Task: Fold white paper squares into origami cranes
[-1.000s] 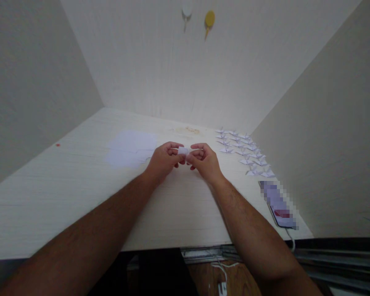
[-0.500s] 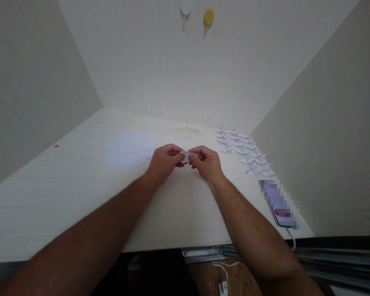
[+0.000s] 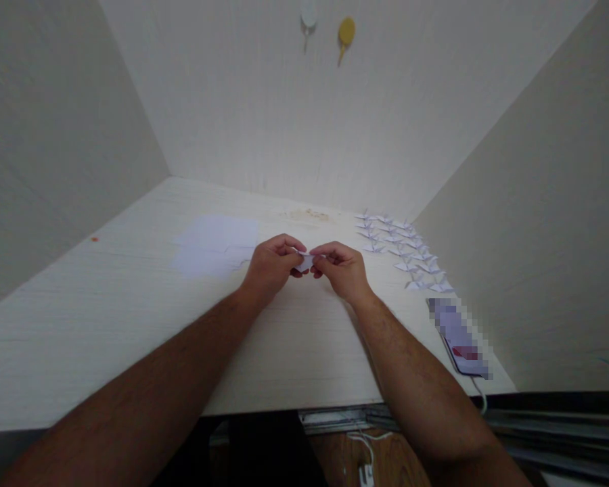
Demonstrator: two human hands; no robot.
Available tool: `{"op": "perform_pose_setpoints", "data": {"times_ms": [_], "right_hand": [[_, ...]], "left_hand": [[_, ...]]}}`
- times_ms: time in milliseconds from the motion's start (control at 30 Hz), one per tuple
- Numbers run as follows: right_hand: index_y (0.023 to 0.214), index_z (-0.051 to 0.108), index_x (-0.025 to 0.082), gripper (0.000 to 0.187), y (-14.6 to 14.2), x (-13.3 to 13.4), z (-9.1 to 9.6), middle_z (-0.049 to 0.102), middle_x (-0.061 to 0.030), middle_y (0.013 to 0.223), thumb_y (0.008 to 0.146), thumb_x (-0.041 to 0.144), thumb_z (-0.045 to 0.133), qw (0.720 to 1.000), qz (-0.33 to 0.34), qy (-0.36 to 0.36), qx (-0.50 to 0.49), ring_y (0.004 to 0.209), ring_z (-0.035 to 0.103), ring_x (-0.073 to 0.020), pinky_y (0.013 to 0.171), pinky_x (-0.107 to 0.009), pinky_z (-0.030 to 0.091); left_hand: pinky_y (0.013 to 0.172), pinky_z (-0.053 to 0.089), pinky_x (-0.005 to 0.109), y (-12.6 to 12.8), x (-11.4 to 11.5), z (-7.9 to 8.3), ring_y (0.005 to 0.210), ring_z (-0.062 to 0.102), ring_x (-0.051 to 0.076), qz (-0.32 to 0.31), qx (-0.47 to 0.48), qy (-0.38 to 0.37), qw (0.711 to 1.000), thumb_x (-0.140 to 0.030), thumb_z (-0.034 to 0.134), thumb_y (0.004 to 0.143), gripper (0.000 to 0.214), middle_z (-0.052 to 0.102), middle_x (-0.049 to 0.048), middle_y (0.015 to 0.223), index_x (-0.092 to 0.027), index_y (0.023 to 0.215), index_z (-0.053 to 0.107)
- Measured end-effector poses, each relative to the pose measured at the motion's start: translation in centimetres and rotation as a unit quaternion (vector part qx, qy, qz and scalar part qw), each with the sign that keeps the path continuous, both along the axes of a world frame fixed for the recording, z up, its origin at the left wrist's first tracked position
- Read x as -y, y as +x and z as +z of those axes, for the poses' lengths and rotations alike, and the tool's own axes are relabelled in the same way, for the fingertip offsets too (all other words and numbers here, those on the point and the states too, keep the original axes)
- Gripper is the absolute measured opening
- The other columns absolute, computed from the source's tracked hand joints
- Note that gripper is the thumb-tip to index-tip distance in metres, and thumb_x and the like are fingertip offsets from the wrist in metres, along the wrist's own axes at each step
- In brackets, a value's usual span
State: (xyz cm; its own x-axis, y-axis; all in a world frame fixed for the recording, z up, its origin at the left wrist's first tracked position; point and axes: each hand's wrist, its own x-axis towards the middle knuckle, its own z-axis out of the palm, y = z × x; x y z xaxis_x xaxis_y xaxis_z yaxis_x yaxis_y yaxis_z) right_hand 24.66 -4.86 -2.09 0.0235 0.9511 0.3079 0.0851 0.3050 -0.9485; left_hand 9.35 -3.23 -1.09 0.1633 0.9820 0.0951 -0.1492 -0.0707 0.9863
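My left hand (image 3: 273, 265) and my right hand (image 3: 341, 269) meet over the middle of the pale wooden table (image 3: 132, 325). Both pinch a small folded piece of white paper (image 3: 304, 261) between their fingertips, just above the tabletop. Most of the paper is hidden by my fingers. Left of my hands lie flat white paper sheets (image 3: 214, 243). To the right, several small folded paper cranes (image 3: 400, 249) stand in rows.
A phone (image 3: 459, 337) with a cable lies near the table's right front corner, beside the right wall. Walls close in the table on the left, back and right. Two hooks, white (image 3: 308, 15) and yellow (image 3: 346, 32), hang on the back wall.
My fingers have shifted on the small paper, which now shows less between them. Both hands stay in the same place over the table.
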Motion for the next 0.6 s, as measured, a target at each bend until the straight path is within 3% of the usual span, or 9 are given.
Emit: {"op": "perform_pose_setpoints", "data": {"times_ms": [600], "right_hand": [[0.077,0.072,0.022,0.021,0.58,0.08,0.46,0.070,0.0015,0.066,0.067,0.038,0.079,0.998,0.044,-0.014,-0.041,0.056,0.066,-0.0126,0.056,-0.028,0.059]], "left_hand": [[0.051,0.048,0.025,-0.06,-0.04,-0.18,0.053,0.059,0.012,-0.008,0.037,0.006,0.999,-0.018,0.065,0.067,0.009,0.060,-0.0018,0.059,-0.019,0.074,0.060]]}}
